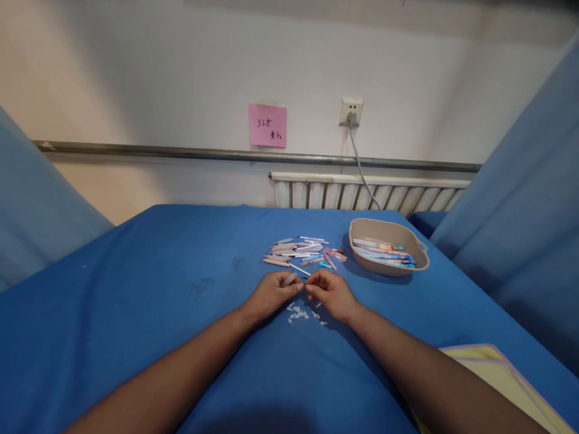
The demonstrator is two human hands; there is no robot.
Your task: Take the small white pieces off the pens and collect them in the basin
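Note:
My left hand is closed round a pale, translucent pen barrel, which sticks up between thumb and forefinger. My right hand is pinched, its fingertips almost meeting the left ones; whatever sits between them is too small to make out. Just beyond both hands lies a heap of pen parts, with pale barrels and thin refills. One white refill slants toward the right fingers. Small white plastic pieces are scattered on the blue cloth below the hands.
A beige basket holding several pens with blue ends stands at the right. Nearer me on the right is a yellow cloth, partly under my forearm. Behind the table are a radiator, a metal rail and a plugged-in cord.

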